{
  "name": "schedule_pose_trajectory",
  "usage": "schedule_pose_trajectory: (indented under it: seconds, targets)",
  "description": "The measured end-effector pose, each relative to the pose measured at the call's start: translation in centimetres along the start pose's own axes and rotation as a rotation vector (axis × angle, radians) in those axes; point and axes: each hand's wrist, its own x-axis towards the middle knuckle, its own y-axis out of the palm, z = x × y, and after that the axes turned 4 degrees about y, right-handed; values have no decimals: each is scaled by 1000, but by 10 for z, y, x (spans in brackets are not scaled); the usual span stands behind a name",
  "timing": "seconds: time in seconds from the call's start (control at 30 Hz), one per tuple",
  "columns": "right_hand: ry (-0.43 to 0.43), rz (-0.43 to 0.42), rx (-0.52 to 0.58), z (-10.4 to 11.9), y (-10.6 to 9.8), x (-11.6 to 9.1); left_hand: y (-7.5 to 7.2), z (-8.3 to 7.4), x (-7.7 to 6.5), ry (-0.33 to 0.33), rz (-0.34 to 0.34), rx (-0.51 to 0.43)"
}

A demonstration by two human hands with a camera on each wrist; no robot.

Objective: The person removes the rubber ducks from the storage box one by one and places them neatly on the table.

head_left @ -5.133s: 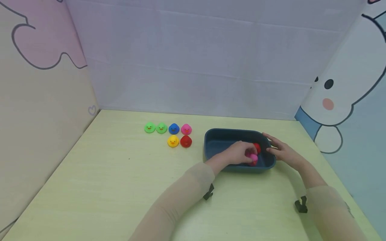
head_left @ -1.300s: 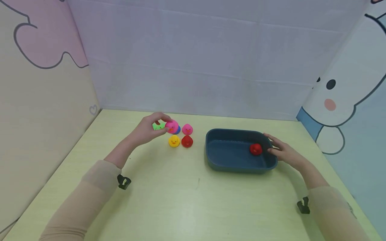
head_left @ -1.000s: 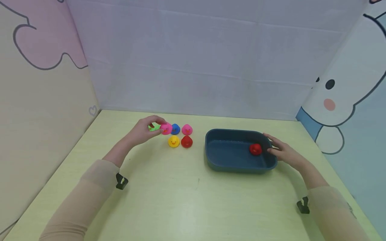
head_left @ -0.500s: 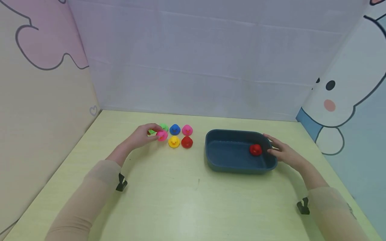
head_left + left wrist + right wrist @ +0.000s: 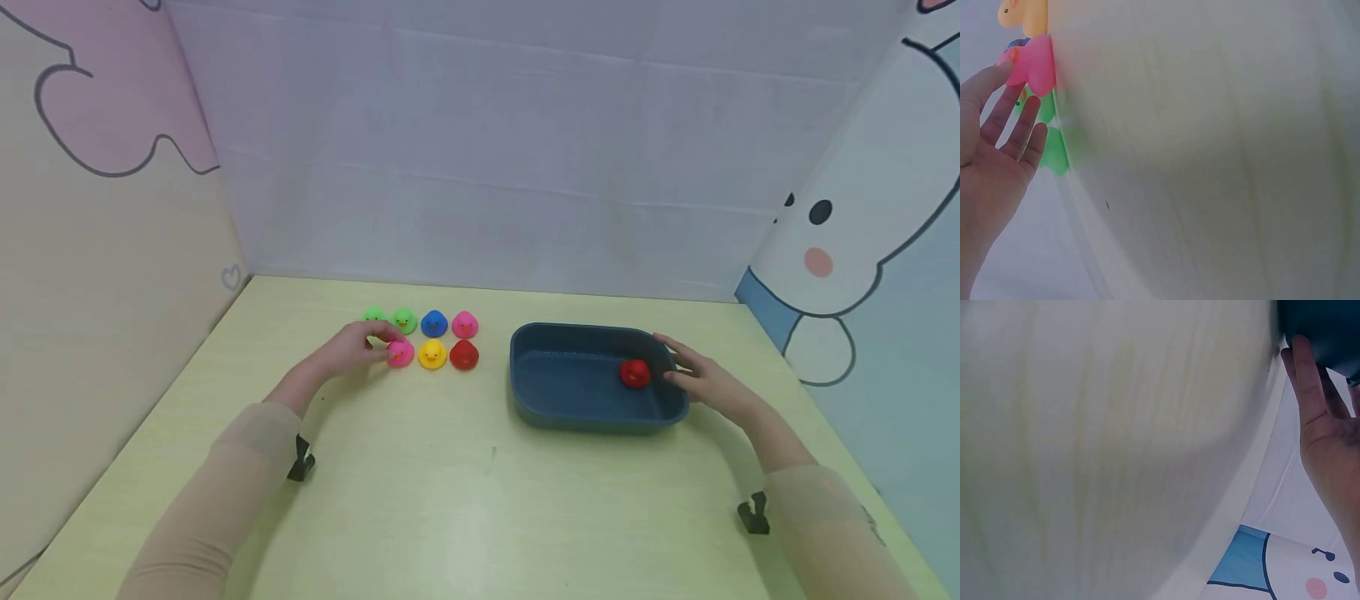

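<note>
My left hand (image 5: 347, 348) pinches a pink rubber duck (image 5: 402, 354) between thumb and fingers, down at table level. That duck stands left of a yellow duck (image 5: 432, 354) and a red duck (image 5: 464, 355). Behind them runs a row of two green ducks, the nearer one (image 5: 404, 321) in full view, then a blue duck (image 5: 434, 323) and another pink duck (image 5: 465, 324). At the right, my right hand (image 5: 708, 383) rests with extended fingers against the end of a dark blue bin (image 5: 577, 422). One red duck (image 5: 635, 373) sits inside the bin.
A pale yellow table (image 5: 450, 500) carries everything. A plain light wall (image 5: 487, 167) rises behind it, and side walls with cartoon drawings stand left and right. Each sleeve has a small black wrist mount, such as the left one (image 5: 302, 460).
My left hand took the pink duck out of the bin, carried it left over the back row, then lowered it beside the yellow duck. My right hand has stayed at the bin.
</note>
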Motion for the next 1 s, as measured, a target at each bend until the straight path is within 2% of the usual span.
schedule_pose_trajectory:
  seconds: [0.27,0.63,0.77,1.0]
  targets:
    - [-1,-2,-8,-2,0,0,2,4,1,2,11,-6]
    - [1,-6,-15,-1,1,1,-1,0,-1,-43,14,3]
    - [3,-7,-24,-1,1,1,-3,-6,-1,-45,5,12]
    - [2,-7,-16,0,1,0,-8,-23,-1,-10,6,5]
